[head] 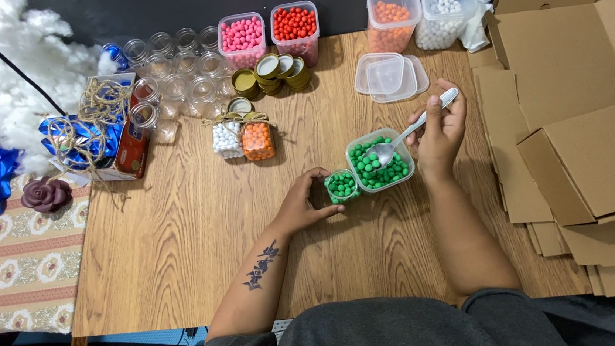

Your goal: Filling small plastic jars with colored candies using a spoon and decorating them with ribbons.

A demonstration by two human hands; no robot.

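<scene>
My left hand [303, 203] curls around a small glass jar [341, 186] partly filled with green beads, steadying it on the wooden table [179, 236]. My right hand [439, 133] grips a metal spoon [402, 138] whose bowl dips into a square plastic container of green beads [380, 161] right beside the jar. Two filled and tied jars, one with white beads [227, 139] and one with orange beads [258, 140], stand farther back on the left.
Containers of pink [242, 40], red [295, 29], orange [392, 17] and white [445, 11] beads line the back edge. Empty jars [176, 73], gold lids [273, 73] and clear lids [388, 75] sit nearby. Flat cardboard boxes [577, 120] fill the right; ribbon, twine and white stuffing [14, 87] crowd the left.
</scene>
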